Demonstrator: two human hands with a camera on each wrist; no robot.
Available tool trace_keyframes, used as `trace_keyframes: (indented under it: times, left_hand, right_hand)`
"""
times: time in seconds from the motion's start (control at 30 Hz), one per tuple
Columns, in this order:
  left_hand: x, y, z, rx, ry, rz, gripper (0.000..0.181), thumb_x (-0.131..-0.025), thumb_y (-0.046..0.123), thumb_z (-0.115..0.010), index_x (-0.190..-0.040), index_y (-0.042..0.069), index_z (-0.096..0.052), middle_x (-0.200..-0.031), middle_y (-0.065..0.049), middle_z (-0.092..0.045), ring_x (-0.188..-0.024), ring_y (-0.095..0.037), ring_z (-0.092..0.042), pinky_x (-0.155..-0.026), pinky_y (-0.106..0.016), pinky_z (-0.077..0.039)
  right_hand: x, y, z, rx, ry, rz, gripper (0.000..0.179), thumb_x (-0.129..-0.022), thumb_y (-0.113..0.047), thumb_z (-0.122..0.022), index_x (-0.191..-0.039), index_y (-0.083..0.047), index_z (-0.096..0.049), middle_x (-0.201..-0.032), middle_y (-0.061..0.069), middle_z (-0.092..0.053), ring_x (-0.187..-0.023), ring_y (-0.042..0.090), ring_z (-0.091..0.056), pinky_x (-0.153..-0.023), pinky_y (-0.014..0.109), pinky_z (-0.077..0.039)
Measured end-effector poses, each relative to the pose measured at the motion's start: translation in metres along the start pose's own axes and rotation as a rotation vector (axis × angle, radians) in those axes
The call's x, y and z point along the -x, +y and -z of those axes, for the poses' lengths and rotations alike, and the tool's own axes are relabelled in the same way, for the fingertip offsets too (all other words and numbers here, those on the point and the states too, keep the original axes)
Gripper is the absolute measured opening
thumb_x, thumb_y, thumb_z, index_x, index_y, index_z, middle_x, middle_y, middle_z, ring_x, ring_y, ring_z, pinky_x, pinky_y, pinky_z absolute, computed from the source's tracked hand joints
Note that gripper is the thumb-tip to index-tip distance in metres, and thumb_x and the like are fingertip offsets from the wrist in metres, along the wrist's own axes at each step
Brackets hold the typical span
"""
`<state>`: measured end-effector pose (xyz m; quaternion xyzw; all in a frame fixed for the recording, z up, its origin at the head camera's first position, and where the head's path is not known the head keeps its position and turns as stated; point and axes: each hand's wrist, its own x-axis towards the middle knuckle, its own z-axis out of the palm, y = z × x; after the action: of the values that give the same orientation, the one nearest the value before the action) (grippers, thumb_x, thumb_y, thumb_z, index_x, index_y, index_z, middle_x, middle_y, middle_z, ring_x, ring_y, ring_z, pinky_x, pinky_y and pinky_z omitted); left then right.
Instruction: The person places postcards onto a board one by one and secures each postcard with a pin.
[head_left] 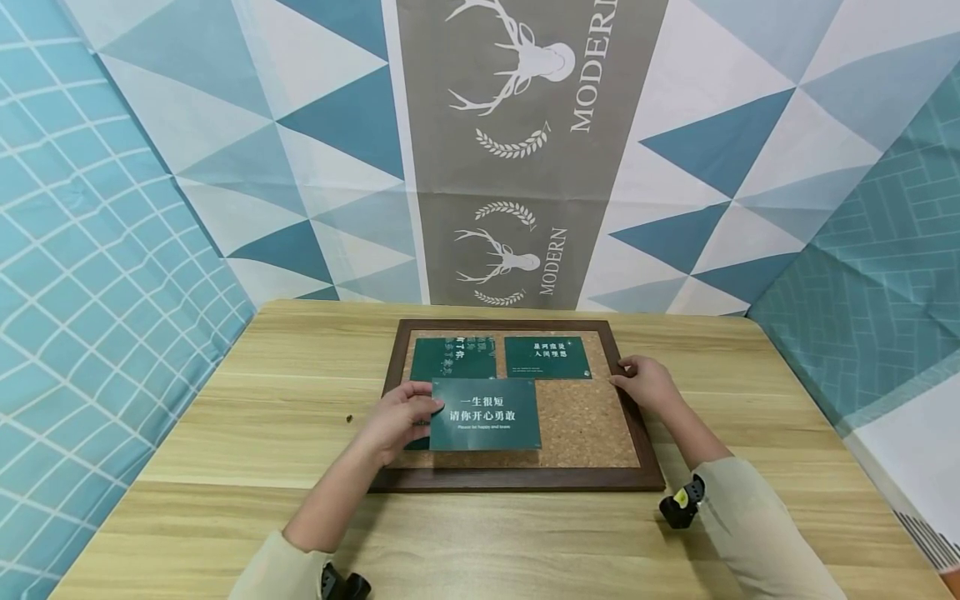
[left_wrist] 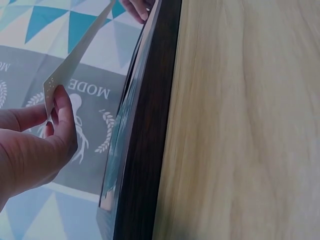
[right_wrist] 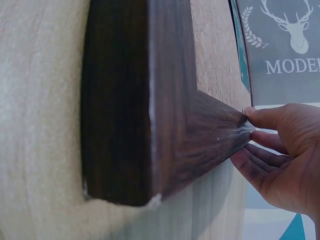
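Note:
My left hand (head_left: 401, 417) pinches a dark green card (head_left: 486, 425) with white Chinese writing by its left edge. In the left wrist view the card (left_wrist: 75, 62) is tilted and raised over the corkboard, with the thumb and fingers on either side of it. The corkboard (head_left: 592, 425) has a dark brown wooden frame (head_left: 517, 479) and lies on the table. My right hand (head_left: 647, 383) grips the frame's right side; in the right wrist view the thumb is on the inner edge and fingers are on the outer one.
Two more green cards lie on the cork, one upper left (head_left: 435, 358) and one upper right (head_left: 547, 358). Another green piece (head_left: 418, 444) shows beneath the held card, mostly hidden. A small dark speck (head_left: 349, 418) sits on the wooden table (head_left: 262, 400), left of the board. A patterned wall covering (head_left: 330, 142) rises behind.

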<state>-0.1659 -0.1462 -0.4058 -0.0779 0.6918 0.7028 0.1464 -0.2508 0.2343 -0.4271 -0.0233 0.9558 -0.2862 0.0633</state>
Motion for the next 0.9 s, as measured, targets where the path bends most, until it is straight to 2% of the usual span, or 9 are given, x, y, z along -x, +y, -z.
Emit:
trace_keyframes:
  times: [0.27,0.57,0.9]
  left_hand:
    - [-0.004,-0.003,-0.010,0.002,0.015,0.006,0.042,-0.088,0.007,-0.057,-0.126,-0.002,-0.041,-0.094,-0.003,-0.058,-0.080,-0.013,-0.051,-0.067,-0.027,-0.048]
    - [-0.007,-0.006,-0.018,-0.024,-0.045,-0.013,0.047,-0.090,0.005,-0.055,-0.133,-0.005,-0.039,-0.091,-0.003,-0.056,-0.078,-0.011,-0.054,-0.063,-0.025,-0.049]
    - [-0.013,-0.009,-0.032,-0.023,-0.018,-0.008,0.042,-0.090,0.007,-0.059,-0.129,0.000,-0.045,-0.100,-0.010,-0.059,-0.086,-0.015,-0.057,-0.066,-0.028,-0.052]
  right_hand:
    - [0.001,0.000,0.000,0.000,0.000,0.006,0.046,-0.094,-0.019,-0.056,-0.130,0.009,-0.048,-0.119,0.031,-0.055,-0.101,0.040,-0.058,-0.074,0.042,-0.053]
    - [0.001,0.001,0.000,-0.013,0.005,0.017,0.045,-0.094,-0.019,-0.055,-0.130,0.008,-0.048,-0.120,0.031,-0.055,-0.103,0.040,-0.057,-0.076,0.043,-0.052]
    - [-0.001,0.002,-0.001,-0.003,0.000,0.010,0.046,-0.094,-0.019,-0.055,-0.131,0.007,-0.048,-0.121,0.030,-0.054,-0.105,0.040,-0.057,-0.077,0.044,-0.052]
